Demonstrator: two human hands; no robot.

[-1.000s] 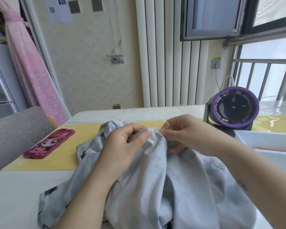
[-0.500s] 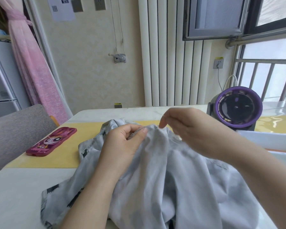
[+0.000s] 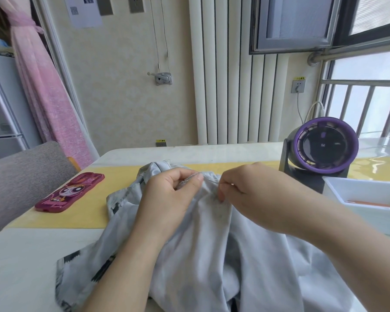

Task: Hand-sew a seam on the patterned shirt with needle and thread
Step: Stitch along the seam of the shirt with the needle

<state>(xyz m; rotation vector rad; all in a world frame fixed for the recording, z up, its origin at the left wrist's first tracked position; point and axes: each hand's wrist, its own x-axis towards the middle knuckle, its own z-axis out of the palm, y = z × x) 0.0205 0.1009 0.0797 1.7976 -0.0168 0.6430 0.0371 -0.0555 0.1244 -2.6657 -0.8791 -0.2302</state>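
- Here, the patterned shirt (image 3: 212, 255) lies bunched on the surface (image 3: 20, 266). Its pale inside faces up, and dark printed patches show along its left edge.
- The left grip (image 3: 167, 199) holds a raised fold of the shirt near the top of the heap. The thumb lies over the fold and the other fingers curl under it, so the cloth stands up as a ridge between the two hands.
- The right grip (image 3: 252, 192) is narrow. Its thumb and forefinger are pinched together at the same ridge, just beside the left thumb, and its lower fingertips touch the cloth.
- Whether a needle sits in that pinch is too small to tell, and no thread can be made out.
- The rest of the shirt hangs down from both grips towards the person, under the forearms.
- A pink phone case (image 3: 70, 192) lies on the yellow mat (image 3: 77, 217), well to the left of the shirt.
- A purple fan (image 3: 324, 145) stands behind the right wrist, with a white tray (image 3: 369, 188) just beside it.
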